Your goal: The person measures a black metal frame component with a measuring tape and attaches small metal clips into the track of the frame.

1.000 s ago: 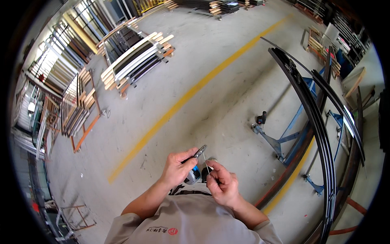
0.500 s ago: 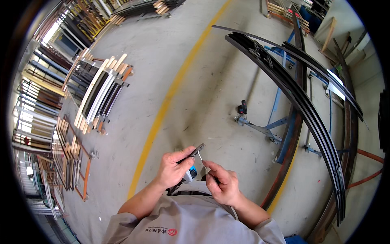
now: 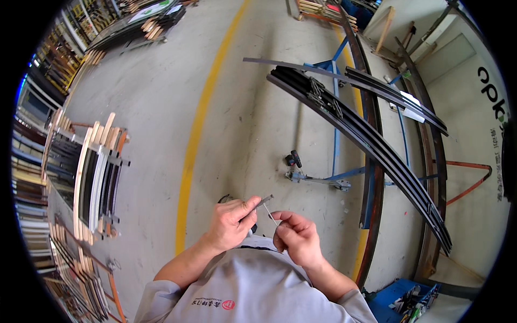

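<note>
My left hand (image 3: 230, 223) is closed on a short, narrow grey metal piece (image 3: 265, 201), whose end sticks out past the thumb. Close beside it, my right hand (image 3: 299, 237) pinches a thin pale rod (image 3: 270, 215) between thumb and fingers. The rod slants up to the grey piece and seems to meet it near its outer end; whether they are joined I cannot tell. Both hands are in front of my grey shirt (image 3: 253, 285), above the floor. A dark round object, partly hidden, shows behind my left hand.
Long black profiles (image 3: 366, 137) with a bundle of metal parts (image 3: 323, 99) lie across blue stands on the right. A cordless drill (image 3: 293, 159) is near a stand's foot. A blue bin (image 3: 390, 296) stands lower right. Racks of wooden strips (image 3: 89, 177) line the left.
The view has swung to the right, so the profiles and drill appear further left. My hands still hold the grey piece and the rod; a blue-and-white object below them is now mostly hidden.
</note>
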`<action>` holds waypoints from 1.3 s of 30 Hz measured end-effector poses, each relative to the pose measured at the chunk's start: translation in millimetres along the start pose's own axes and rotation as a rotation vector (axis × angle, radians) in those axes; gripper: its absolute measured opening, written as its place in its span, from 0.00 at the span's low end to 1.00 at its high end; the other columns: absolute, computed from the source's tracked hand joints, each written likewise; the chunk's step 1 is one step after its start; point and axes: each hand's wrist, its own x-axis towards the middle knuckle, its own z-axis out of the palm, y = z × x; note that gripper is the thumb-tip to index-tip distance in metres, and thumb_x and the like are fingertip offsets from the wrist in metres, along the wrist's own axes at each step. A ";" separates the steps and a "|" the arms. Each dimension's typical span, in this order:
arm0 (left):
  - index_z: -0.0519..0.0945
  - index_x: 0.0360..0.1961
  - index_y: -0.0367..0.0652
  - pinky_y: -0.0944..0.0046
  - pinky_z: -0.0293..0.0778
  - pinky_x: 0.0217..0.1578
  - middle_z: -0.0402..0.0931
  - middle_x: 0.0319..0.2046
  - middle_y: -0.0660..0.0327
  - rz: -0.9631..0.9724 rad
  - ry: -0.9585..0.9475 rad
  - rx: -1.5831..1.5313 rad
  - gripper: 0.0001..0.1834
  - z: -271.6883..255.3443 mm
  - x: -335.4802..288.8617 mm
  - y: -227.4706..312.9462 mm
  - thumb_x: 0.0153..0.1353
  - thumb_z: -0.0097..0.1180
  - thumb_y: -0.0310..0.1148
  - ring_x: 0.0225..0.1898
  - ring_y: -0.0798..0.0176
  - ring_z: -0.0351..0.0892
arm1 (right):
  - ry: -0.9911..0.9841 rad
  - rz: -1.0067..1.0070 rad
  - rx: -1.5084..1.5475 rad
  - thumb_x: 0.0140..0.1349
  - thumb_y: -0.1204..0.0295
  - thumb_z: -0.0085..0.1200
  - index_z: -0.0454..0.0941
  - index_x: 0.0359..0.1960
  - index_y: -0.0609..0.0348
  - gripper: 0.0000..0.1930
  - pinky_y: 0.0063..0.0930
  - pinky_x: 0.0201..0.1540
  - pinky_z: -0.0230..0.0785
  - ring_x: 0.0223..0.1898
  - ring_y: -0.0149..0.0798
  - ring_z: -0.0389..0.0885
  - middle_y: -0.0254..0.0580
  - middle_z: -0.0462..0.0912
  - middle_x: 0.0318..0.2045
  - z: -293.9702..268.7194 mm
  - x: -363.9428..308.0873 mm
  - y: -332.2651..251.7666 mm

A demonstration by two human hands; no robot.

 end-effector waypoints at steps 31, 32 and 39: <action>0.85 0.45 0.32 0.67 0.75 0.31 0.83 0.27 0.57 -0.400 -0.310 -0.087 0.11 -22.2 375.6 -196.7 0.63 0.63 0.25 0.27 0.70 0.79 | 0.290 0.041 -0.445 0.65 0.72 0.62 0.86 0.38 0.66 0.08 0.36 0.33 0.74 0.27 0.41 0.83 0.49 0.85 0.26 -41.7 364.2 -141.9; 0.85 0.45 0.32 0.68 0.75 0.31 0.83 0.27 0.58 -0.438 -0.358 -0.133 0.11 -17.0 386.1 -202.0 0.63 0.63 0.25 0.28 0.73 0.78 | 0.309 0.047 -0.422 0.65 0.72 0.61 0.85 0.39 0.66 0.08 0.35 0.33 0.75 0.27 0.40 0.84 0.49 0.85 0.26 -44.6 370.1 -142.1; 0.84 0.46 0.26 0.71 0.76 0.34 0.85 0.31 0.63 -0.602 -0.541 -0.445 0.11 6.3 438.0 -239.0 0.67 0.62 0.24 0.33 0.76 0.77 | 0.549 0.102 -0.248 0.70 0.71 0.56 0.84 0.42 0.67 0.10 0.31 0.33 0.76 0.26 0.37 0.84 0.45 0.86 0.24 -33.5 396.1 -153.5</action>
